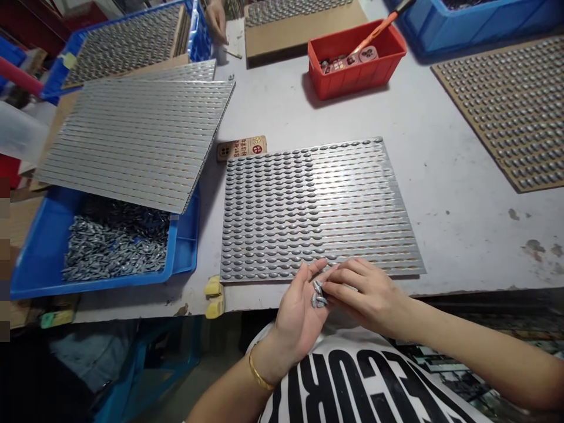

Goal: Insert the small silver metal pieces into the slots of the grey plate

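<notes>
Cupping pieces (319, 295) by board (359, 214) edge

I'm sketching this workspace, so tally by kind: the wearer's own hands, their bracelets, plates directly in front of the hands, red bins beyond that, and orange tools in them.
Own hands: 2, left hand and right hand
Gold bracelet: 1
Partly filled plate: 1
Red bin: 1
Orange tool: 1
Total: 6

Shiny, ridged, metallic-looking board (361, 202), small glossy metallic pieces (319, 296), smooth blue plastic bin (185, 247), glossy red plastic tray (355, 81), matt pale tabletop (462, 241) with scuffed patches, soft matt cloth shirt (337, 376), polished gold-toned bracelet (254, 370).
</notes>
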Available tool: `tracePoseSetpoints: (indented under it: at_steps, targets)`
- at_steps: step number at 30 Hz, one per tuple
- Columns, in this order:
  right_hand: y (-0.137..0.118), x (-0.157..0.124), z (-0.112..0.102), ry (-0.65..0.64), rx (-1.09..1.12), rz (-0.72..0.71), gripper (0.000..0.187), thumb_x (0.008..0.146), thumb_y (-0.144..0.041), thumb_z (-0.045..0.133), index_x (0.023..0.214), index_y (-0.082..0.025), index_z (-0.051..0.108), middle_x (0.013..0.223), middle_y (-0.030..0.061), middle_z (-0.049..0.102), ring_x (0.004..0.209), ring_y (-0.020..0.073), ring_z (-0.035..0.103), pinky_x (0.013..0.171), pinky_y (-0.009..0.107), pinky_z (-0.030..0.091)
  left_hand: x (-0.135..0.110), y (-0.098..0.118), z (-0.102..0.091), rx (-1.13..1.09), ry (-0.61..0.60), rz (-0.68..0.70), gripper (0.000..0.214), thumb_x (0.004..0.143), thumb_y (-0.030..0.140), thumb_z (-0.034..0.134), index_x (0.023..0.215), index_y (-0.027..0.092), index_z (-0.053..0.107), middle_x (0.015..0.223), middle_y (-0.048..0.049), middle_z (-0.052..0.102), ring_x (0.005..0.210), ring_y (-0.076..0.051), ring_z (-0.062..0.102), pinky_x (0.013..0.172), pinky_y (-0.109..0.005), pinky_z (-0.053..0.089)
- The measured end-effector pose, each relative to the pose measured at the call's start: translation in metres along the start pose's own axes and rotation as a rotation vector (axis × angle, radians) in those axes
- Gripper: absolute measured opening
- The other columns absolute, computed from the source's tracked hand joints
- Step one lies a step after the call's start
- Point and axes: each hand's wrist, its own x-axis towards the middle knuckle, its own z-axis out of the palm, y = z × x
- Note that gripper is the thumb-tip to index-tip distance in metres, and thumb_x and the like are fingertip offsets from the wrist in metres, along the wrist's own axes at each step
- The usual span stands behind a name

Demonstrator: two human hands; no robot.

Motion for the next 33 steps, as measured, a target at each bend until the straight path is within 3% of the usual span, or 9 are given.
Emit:
tracePoseSetpoints:
  at_steps: [6,10,17,21,24,28,33]
  targets:
    - [0.001,-0.009,-0.004,-0.078,0.041,-0.017,0.011,0.094,-0.016,0.052,0.099,-0.017,0.062,0.087,0.0069,0.065,0.078,0.0182,0.057,0.069,0.034,0.046,0.000,-0.002,-0.001,-0.006,0.006,-0.050,0.039,0.093,0.045,0.049,0.117,0.015,0.055,0.121,-0.0164,0.064,0.108,-0.023,0.061,0.088,-0.031,0.045]
    - [0.001,-0.011,-0.008,-0.065,0.044,-0.093,0.018,0.094,-0.013,0.049,0.107,-0.015,0.062,0.096,0.0100,0.067,0.088,0.0215,0.061,0.073,0.036,0.048,0.001,0.001,0.000,-0.030,0.037,-0.044,0.038,0.092,0.045,0.050,0.115,0.014,0.055,0.122,-0.0177,0.063,0.111,-0.024,0.060,0.092,-0.033,0.045]
    - [0.010,-0.012,-0.004,-0.024,0.166,-0.011,0.025,0.092,-0.007,0.049,0.111,-0.016,0.063,0.099,0.0104,0.067,0.089,0.0190,0.059,0.078,0.036,0.053,0.003,0.005,0.004,-0.094,0.052,0.013,0.037,0.094,0.044,0.047,0.112,0.012,0.055,0.124,-0.0196,0.061,0.115,-0.025,0.060,0.097,-0.033,0.045]
    - [0.011,-0.012,-0.002,0.001,0.161,-0.059,0.025,0.093,-0.011,0.051,0.113,-0.018,0.063,0.108,0.0102,0.067,0.100,0.0223,0.059,0.084,0.040,0.053,0.004,0.006,0.005,-0.117,0.076,0.013,0.036,0.094,0.043,0.046,0.111,0.013,0.055,0.126,-0.0198,0.061,0.121,-0.026,0.057,0.103,-0.035,0.042]
    - [0.011,-0.009,-0.003,0.000,0.186,-0.082,0.023,0.093,-0.011,0.051,0.111,-0.016,0.063,0.104,0.0105,0.068,0.097,0.0219,0.061,0.082,0.038,0.054,0.005,0.007,0.004,-0.119,0.078,0.015,0.037,0.094,0.043,0.046,0.111,0.012,0.056,0.126,-0.0207,0.061,0.121,-0.027,0.057,0.106,-0.037,0.040]
    - [0.029,-0.005,-0.004,0.043,0.220,0.017,0.023,0.092,-0.010,0.051,0.110,-0.018,0.062,0.097,0.0092,0.067,0.087,0.0178,0.061,0.075,0.033,0.053,0.002,0.009,0.003,-0.093,0.108,0.037,0.035,0.094,0.041,0.049,0.111,0.012,0.058,0.127,-0.0202,0.061,0.122,-0.028,0.056,0.108,-0.040,0.040]
    - [0.062,0.000,0.002,0.051,0.023,0.047,0.022,0.093,-0.009,0.047,0.107,-0.018,0.062,0.090,0.0088,0.067,0.082,0.0190,0.058,0.069,0.033,0.050,-0.001,0.013,0.002,-0.068,0.192,0.077,0.030,0.094,0.035,0.051,0.108,0.010,0.060,0.127,-0.0206,0.062,0.122,-0.030,0.057,0.108,-0.042,0.041]
